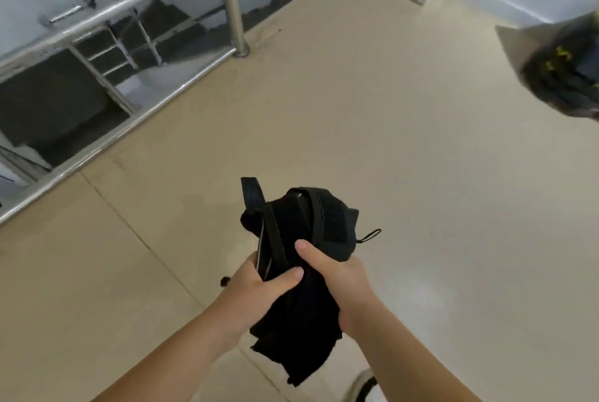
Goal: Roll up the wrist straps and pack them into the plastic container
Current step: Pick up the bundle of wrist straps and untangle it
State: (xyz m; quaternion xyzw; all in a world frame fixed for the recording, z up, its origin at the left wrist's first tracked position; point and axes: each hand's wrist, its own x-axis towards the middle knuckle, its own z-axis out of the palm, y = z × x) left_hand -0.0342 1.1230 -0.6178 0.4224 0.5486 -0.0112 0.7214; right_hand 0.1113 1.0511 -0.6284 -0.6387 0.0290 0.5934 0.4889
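A beige floor (405, 158) fills most of the view, with a metal railing (107, 12) over a stairwell at upper left. At the right edge sits a blurred dark heap (564, 77) with yellow marks, too smeared to identify. The black wrist straps (301, 223) are bunched in mid-air, well apart from that heap. The left hand (252, 294) grips their lower left, thumb laid across the front. The right hand (340, 278) clasps the other side, thumb pressed upward and fingers wrapped behind. A thin loop (369, 235) pokes out to the right.
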